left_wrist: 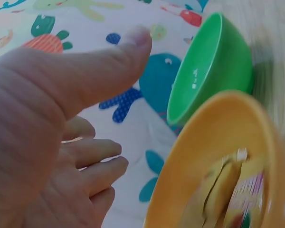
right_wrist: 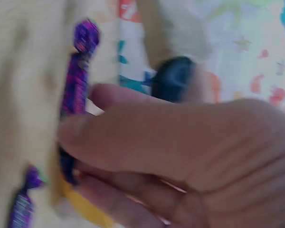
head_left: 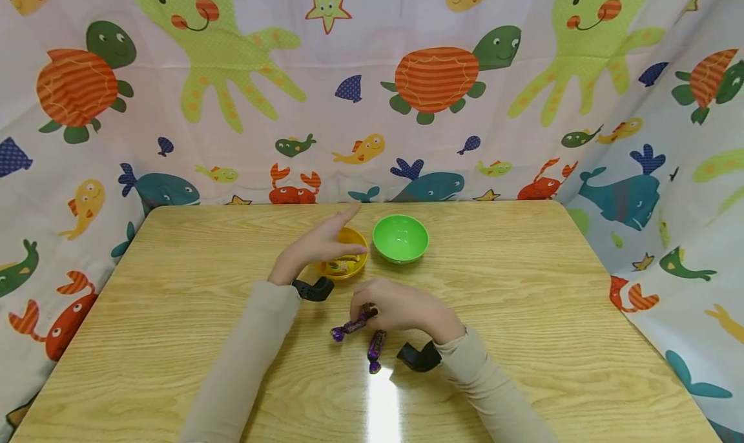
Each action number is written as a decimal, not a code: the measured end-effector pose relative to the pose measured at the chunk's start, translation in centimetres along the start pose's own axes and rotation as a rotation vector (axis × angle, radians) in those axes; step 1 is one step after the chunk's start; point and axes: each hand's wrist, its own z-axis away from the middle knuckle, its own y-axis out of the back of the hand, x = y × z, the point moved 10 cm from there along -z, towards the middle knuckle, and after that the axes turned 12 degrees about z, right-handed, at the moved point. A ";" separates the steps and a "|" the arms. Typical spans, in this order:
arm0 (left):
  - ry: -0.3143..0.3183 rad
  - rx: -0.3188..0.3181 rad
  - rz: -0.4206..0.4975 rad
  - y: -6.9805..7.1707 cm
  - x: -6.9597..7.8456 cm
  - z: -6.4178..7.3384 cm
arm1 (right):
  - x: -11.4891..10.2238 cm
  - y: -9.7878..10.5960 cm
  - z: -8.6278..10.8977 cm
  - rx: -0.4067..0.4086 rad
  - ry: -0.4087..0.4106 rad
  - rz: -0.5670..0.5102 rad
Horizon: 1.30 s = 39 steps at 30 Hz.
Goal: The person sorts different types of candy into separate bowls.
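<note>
Between thumb and fingers, my right hand (head_left: 392, 304) pinches a candy in purple wrapper (head_left: 353, 325); the right wrist view shows the wrapped candy (right_wrist: 76, 90) held near its middle. A second purple candy (head_left: 376, 351) lies on the table just below that hand. My left hand (head_left: 320, 241), fingers extended and holding nothing, is over the left side of the orange bowl (head_left: 361, 237). Yellow-wrapped candies (head_left: 341, 266) lie inside this bowl. Right beside it stands a green bowl (head_left: 401, 236), its inside bare. In the left wrist view the left thumb points toward the green bowl (left_wrist: 213, 71).
The wooden table (head_left: 511, 288) ends at the back against a curtain (head_left: 360, 55) printed with sea animals, which also runs along both sides. Each wrist carries a black camera mount (head_left: 420, 356). Light glares off the table (head_left: 383, 411) near the front.
</note>
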 end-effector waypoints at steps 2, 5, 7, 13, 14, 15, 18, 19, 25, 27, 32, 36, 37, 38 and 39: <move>0.012 -0.018 0.004 -0.6 0.3 -0.4 | -0.2 1.0 0.8 -0.005 0.000 -0.038; 0.009 -0.044 0.022 -1.8 0.8 -1.1 | -0.4 2.5 2.1 -0.004 -0.004 -0.091; -0.008 -0.049 0.050 -2.6 1.2 -1.5 | -0.5 3.6 2.9 0.001 -0.009 -0.140; -0.016 -0.003 0.063 -4.4 2.0 -2.9 | -0.8 6.2 4.9 0.052 0.015 -0.223; -0.002 0.008 0.037 -4.6 1.9 -3.2 | -0.7 6.5 5.1 0.063 0.018 -0.222; 0.014 0.018 0.003 -4.8 1.8 -3.4 | -0.6 6.8 5.4 0.073 0.018 -0.228; 0.059 0.034 -0.120 -5.2 1.4 -3.9 | -0.1 7.7 6.2 0.116 0.020 -0.211; 0.069 0.040 -0.151 -5.3 1.3 -4.0 | 0.1 8.1 6.4 0.133 0.019 -0.204; 0.115 0.076 -0.263 -5.3 0.7 -4.4 | 0.8 9.6 7.7 0.228 0.016 -0.179; 0.118 0.086 -0.297 -5.4 0.5 -4.5 | 0.9 10.0 8.0 0.264 0.020 -0.167; 0.117 0.110 -0.349 -5.5 0.2 -4.7 | 1.6 10.9 8.7 0.356 0.003 -0.130; 0.115 0.125 -0.355 -5.6 0.3 -4.6 | 2.6 11.2 9.0 0.417 -0.026 -0.110; 0.114 0.126 -0.359 -5.7 0.3 -4.6 | 2.8 11.3 9.0 0.432 -0.030 -0.106; 0.112 0.125 -0.363 -5.8 0.3 -4.5 | 3.0 11.4 9.1 0.446 -0.037 -0.101; 0.105 0.127 -0.371 -5.8 0.4 -4.5 | 3.2 11.5 9.1 0.461 -0.042 -0.097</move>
